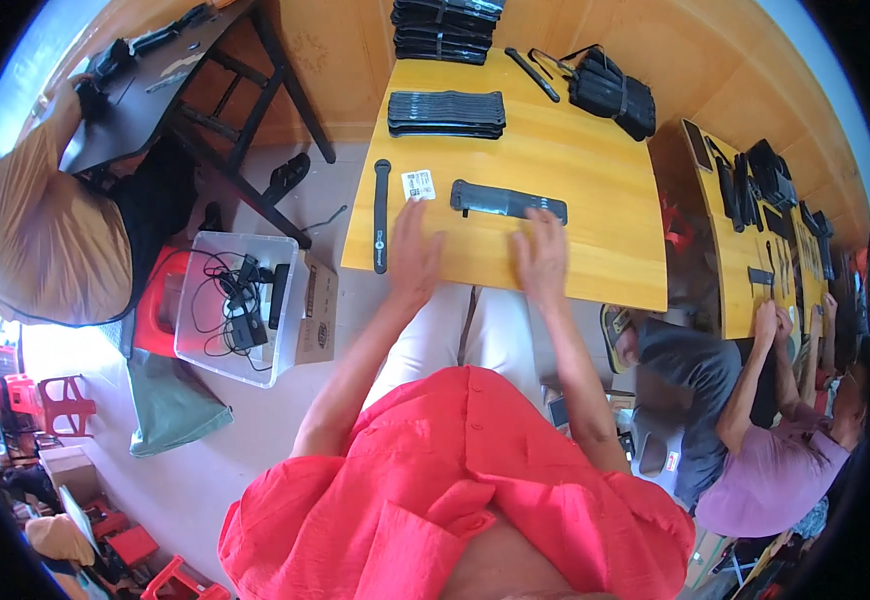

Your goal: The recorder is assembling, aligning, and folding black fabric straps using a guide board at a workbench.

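My left hand (413, 255) lies flat and open on the yellow wooden table (595, 190), fingertips just below a small white printed label (418, 184). My right hand (541, 258) rests open on the table a little below a flat black strap piece (508, 201). A narrow black strap (381, 215) lies lengthwise at the table's left edge, left of my left hand. Neither hand holds anything.
Stacks of black straps (446, 113) sit at the table's far side, with a black bundle (612, 92) at the far right. A clear bin of cables (238, 305) stands on the floor at left. Other people work at a neighbouring table (740, 290) on the right.
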`<state>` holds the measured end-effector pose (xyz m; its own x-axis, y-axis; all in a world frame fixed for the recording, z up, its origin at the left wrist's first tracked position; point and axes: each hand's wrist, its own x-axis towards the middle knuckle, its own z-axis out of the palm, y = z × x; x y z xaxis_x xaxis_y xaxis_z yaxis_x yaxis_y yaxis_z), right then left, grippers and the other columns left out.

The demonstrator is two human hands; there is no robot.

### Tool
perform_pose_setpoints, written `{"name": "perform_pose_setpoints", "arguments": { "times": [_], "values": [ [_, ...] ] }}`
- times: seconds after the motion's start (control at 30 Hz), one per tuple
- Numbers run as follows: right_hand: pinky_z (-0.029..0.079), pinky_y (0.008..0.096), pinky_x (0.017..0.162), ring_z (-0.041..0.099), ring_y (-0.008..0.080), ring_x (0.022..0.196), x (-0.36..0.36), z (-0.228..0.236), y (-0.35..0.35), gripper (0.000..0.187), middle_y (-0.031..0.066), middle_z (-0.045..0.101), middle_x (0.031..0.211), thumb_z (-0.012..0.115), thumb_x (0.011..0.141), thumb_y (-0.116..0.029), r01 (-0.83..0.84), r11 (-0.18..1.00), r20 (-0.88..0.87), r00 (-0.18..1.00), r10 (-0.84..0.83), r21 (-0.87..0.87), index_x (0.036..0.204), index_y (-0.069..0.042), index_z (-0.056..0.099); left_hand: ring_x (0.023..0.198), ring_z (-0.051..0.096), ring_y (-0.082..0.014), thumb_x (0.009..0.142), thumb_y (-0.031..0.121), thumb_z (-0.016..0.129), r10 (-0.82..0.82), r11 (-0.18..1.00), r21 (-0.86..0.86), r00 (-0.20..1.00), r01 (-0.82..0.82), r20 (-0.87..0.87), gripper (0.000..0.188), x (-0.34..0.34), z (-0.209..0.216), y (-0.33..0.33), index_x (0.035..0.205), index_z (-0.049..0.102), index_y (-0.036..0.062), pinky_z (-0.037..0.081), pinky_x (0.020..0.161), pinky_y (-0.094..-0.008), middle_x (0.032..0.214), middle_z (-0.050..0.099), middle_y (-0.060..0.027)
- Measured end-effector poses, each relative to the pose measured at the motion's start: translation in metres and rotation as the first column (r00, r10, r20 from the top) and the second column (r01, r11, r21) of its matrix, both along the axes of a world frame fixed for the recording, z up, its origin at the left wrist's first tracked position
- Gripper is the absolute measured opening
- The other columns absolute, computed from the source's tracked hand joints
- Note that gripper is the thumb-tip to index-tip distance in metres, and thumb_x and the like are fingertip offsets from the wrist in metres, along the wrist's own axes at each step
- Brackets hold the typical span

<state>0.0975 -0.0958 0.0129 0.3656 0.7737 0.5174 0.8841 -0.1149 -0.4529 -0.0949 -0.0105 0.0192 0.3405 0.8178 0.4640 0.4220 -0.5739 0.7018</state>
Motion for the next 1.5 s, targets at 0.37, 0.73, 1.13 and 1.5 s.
{"name": "perform_pose_setpoints", "arguments": {
  "times": [0.37, 0.73, 1.13, 1.5],
  "values": [
    [0.030, 0.0454, 0.101, 0.040, 0.0291, 0.120, -0.144, -0.021, 0.052, 0.055, 0.0119, 0.044, 0.131, 0.066, 0.075, -0.023, -0.503, 0.849, 0.182, 0.830, 0.527, -0.164, 0.124, -0.006, 0.047, 0.072, 0.059, -0.0107, 0.093, 0.017, 0.049, 0.498, 0.718, -0.695, 0.713, -0.022, 0.493, 0.020, -0.113, -0.022, -0.042, 0.105, 0.057, 0.0028, 0.047, 0.066, -0.0225, 0.092, 0.062, -0.0071],
    [0.046, 0.0380, 0.086, 0.055, 0.0326, 0.103, -0.110, 0.035, -0.008, 0.034, 0.0170, 0.056, 0.116, 0.063, 0.077, -0.005, -0.462, 0.860, -0.217, 0.836, 0.504, 0.219, 0.109, 0.002, 0.059, 0.082, 0.059, -0.0128, 0.094, 0.027, 0.049, 0.438, 0.159, -0.676, 0.562, 0.720, 0.702, 0.027, -0.052, 0.028, -0.048, 0.104, 0.057, 0.0036, 0.049, 0.071, -0.0258, 0.094, 0.061, -0.0055],
    [0.050, 0.0280, 0.070, 0.062, 0.0214, 0.084, -0.056, 0.110, -0.059, 0.021, 0.0139, 0.063, 0.094, 0.063, 0.074, 0.004, -0.280, 0.889, -0.362, 0.837, 0.412, 0.363, 0.095, 0.001, 0.066, 0.082, 0.064, -0.0125, 0.092, 0.021, 0.054, 0.152, 0.226, -0.573, 0.553, 0.788, 0.819, 0.024, 0.005, 0.095, -0.062, 0.105, 0.057, 0.0012, 0.053, 0.074, -0.0239, 0.091, 0.065, -0.0064],
    [0.051, 0.0282, 0.063, 0.064, 0.0239, 0.073, -0.042, 0.130, -0.060, 0.017, 0.0138, 0.064, 0.083, 0.063, 0.071, 0.007, -0.400, 0.885, -0.235, 0.861, 0.452, 0.237, 0.087, 0.003, 0.065, 0.069, 0.062, -0.0105, 0.081, 0.011, 0.068, 0.184, 0.361, -0.665, 0.649, 0.654, 0.738, 0.020, 0.018, 0.102, -0.067, 0.094, 0.058, 0.0003, 0.054, 0.064, -0.0223, 0.082, 0.064, -0.0062]
  ]
}}
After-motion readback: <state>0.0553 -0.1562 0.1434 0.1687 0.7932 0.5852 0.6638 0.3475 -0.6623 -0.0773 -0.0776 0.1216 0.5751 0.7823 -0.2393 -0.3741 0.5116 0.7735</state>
